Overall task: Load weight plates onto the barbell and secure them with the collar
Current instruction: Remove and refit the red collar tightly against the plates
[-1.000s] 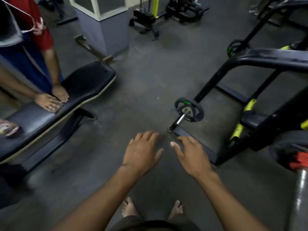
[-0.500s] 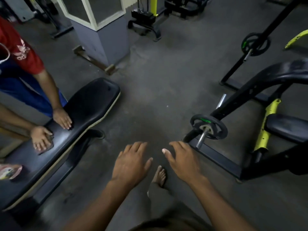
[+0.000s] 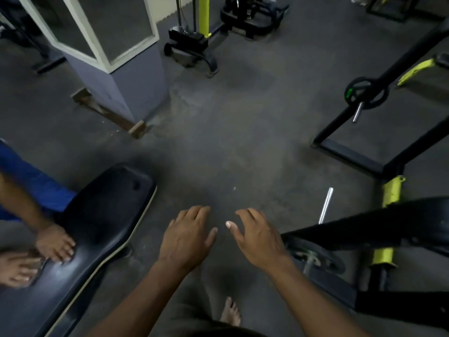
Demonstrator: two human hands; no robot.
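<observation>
My left hand (image 3: 185, 239) and my right hand (image 3: 258, 235) hover side by side over the grey floor, fingers relaxed, holding nothing. A black weight plate (image 3: 323, 260) on a steel peg sits low on the machine frame just right of my right wrist, partly hidden by the frame. Another black plate with a green mark (image 3: 365, 96) hangs on a peg of the far right frame. A short steel bar (image 3: 326, 205) shows above the black frame. No collar is visible.
A black padded bench (image 3: 97, 227) lies at the left, with another person's two hands (image 3: 54, 244) resting on it. A black and yellow machine frame (image 3: 379, 229) fills the right. A grey pillar (image 3: 126, 76) stands at back left. My bare foot (image 3: 230, 312) is below.
The view has moved forward and left. The near plate slid from mid-right to beside my right wrist, and the far plate came closer. Both hands stay relaxed and hold nothing.
</observation>
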